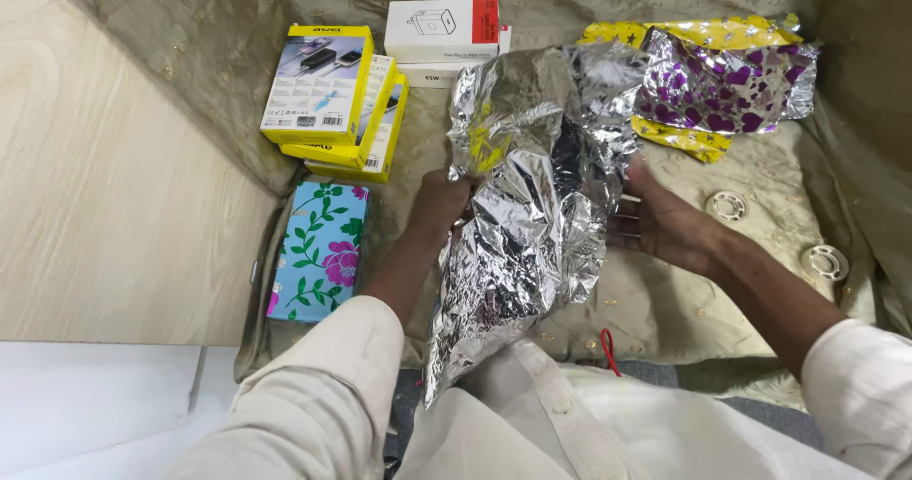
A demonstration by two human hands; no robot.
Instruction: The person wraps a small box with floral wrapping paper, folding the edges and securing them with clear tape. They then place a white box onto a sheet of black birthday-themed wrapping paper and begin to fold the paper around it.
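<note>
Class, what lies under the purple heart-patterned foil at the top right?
Under the purple foil lies yellow starred foil, showing at its top and lower edges. Anything beneath its middle is covered.

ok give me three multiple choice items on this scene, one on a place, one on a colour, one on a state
1. Where does the floral box lie?
A. below the yellow boxes
B. on the purple-heart wrap
C. beside the tape rolls

2. What colour is the sheet held in both hands?
A. red
B. silver
C. green

3. How is that sheet?
A. rolled on a tube
B. flat and smooth
C. crinkled, held up

Answers:
1 A: it sits just nearer the person than the yellow stack.
2 B: it is shiny silver foil.
3 C: the left hand and right hand grip its creased sides.
</note>
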